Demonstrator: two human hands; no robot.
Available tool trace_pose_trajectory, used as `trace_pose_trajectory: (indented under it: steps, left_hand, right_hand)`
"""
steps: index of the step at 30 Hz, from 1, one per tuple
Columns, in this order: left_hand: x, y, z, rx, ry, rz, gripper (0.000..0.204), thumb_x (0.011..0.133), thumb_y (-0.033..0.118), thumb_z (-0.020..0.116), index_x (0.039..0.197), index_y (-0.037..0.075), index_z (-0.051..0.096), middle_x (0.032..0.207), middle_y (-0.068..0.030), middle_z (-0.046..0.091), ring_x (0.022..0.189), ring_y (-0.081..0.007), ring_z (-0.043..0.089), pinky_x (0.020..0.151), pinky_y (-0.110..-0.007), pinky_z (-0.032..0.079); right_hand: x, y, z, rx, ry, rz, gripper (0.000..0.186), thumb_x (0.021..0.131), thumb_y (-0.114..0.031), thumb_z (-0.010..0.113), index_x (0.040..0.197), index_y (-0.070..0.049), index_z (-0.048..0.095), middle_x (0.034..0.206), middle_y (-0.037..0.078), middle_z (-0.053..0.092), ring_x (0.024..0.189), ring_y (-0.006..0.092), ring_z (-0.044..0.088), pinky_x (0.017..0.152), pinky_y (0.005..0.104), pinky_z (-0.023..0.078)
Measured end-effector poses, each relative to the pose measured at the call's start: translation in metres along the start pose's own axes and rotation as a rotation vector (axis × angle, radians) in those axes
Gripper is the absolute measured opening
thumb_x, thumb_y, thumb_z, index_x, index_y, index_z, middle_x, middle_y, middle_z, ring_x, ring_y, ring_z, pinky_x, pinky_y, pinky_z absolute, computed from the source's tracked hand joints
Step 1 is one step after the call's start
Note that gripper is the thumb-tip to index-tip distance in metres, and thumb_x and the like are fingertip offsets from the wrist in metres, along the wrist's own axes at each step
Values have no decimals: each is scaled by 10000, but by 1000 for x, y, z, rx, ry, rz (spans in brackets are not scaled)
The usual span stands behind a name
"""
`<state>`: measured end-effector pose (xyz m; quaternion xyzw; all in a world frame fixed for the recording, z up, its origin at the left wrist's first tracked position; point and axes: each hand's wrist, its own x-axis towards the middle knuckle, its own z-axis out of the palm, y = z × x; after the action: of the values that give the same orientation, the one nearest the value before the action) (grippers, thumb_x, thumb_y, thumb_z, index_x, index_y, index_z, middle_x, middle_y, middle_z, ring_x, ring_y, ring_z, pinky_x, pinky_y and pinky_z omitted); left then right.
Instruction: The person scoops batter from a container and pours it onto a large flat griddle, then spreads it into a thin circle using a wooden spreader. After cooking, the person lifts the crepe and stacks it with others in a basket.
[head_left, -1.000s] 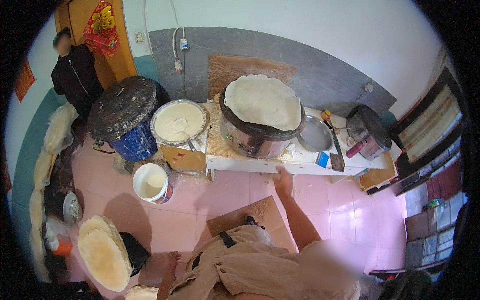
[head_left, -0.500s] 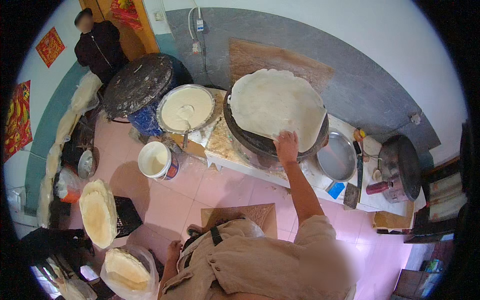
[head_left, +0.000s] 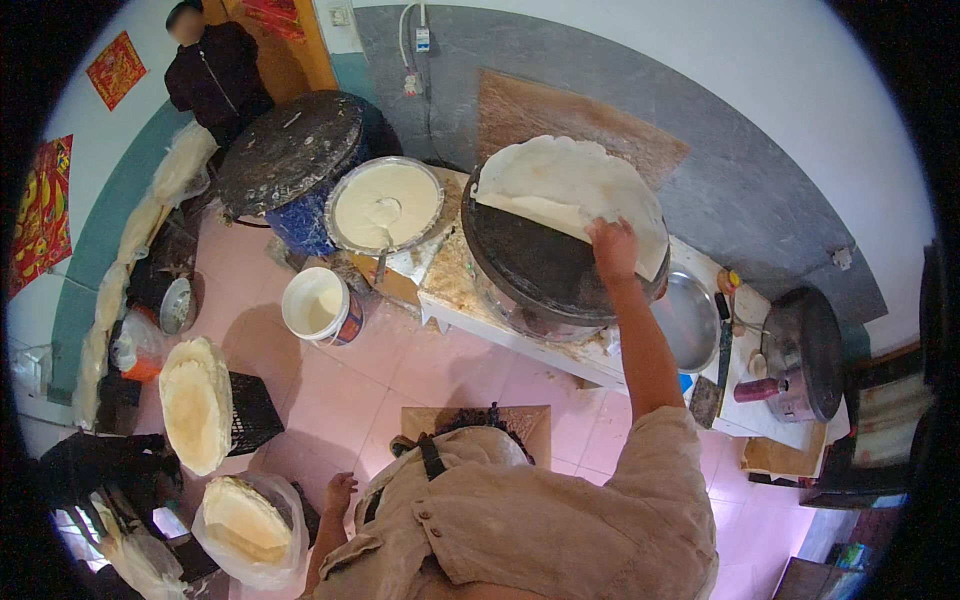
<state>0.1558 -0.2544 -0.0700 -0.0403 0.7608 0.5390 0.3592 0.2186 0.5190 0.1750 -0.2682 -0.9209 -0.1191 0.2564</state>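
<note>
My right hand [head_left: 613, 247] is closed on the near edge of a large thin pancake [head_left: 575, 180], which is lifted and folded back toward the wall. The pancake's far part still lies over the round black griddle [head_left: 530, 262], whose near half shows bare. At my side hangs my left hand [head_left: 341, 490], fingers loosely bent and apart, holding nothing. Left of the griddle, a wide bowl of pale batter [head_left: 365, 205] has a ladle [head_left: 383, 240] resting in it. A white bucket [head_left: 315, 305] with batter inside stands on the floor below the bowl.
Right of the griddle are a metal basin [head_left: 688, 320], a dark long-bladed tool [head_left: 723, 340] and a dark round pot [head_left: 803, 350]. Stacks of pancakes [head_left: 195, 405] stand at the lower left near a black crate [head_left: 255, 413]. A person [head_left: 215, 75] stands by a large lidded drum [head_left: 298, 150].
My right hand has moved away from me and slightly right, peeling the pancake's near edge up and back. The griddle's near half is now exposed. My left hand still hangs low.
</note>
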Motion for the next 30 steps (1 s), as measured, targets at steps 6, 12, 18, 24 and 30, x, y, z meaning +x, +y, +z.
trace_pose_trajectory:
  steps: [6, 12, 18, 24, 30]
  left_hand:
    - [-5, -15, -22, -36, 44, -148, 295, 901, 141, 515, 1125, -45, 565, 959, -151, 635, 857, -225, 631, 704, -333, 543]
    - [-30, -11, -21, 304, 31, -103, 311, 898, 159, 494, 1119, -46, 572, 973, -154, 635, 873, -227, 637, 707, -331, 549]
    - [-46, 5, -9, 333, 72, -90, 323, 873, 177, 494, 1096, -42, 578, 950, -152, 637, 848, -212, 643, 696, -322, 554]
    - [-16, -70, -49, -182, -44, -6, 272, 899, 147, 496, 1079, -41, 573, 950, -135, 632, 837, -214, 636, 683, -320, 552]
    - [1, -92, -49, 44, 71, -32, 255, 906, 145, 518, 1080, -32, 576, 928, -121, 625, 834, -210, 626, 682, -315, 546]
  right_hand:
    - [46, 1, -32, 2, 43, -23, 209, 876, -291, 559, 811, -94, 586, 685, 116, 614, 700, 302, 613, 891, 415, 450]
    - [78, 15, -52, -40, 95, -55, 148, 877, -258, 556, 837, -120, 593, 648, 98, 611, 692, 283, 621, 854, 433, 451]
    - [92, 48, -57, -9, 145, 65, 238, 855, -342, 586, 866, -105, 609, 761, 164, 620, 742, 370, 587, 670, 484, 461]
    - [113, 35, -81, -38, 181, 79, 240, 865, -323, 577, 885, -86, 611, 798, 177, 611, 762, 388, 578, 655, 489, 459]
    - [139, 28, -119, -127, 259, 17, 272, 893, -366, 529, 930, -114, 624, 832, 160, 650, 811, 378, 606, 723, 488, 475]
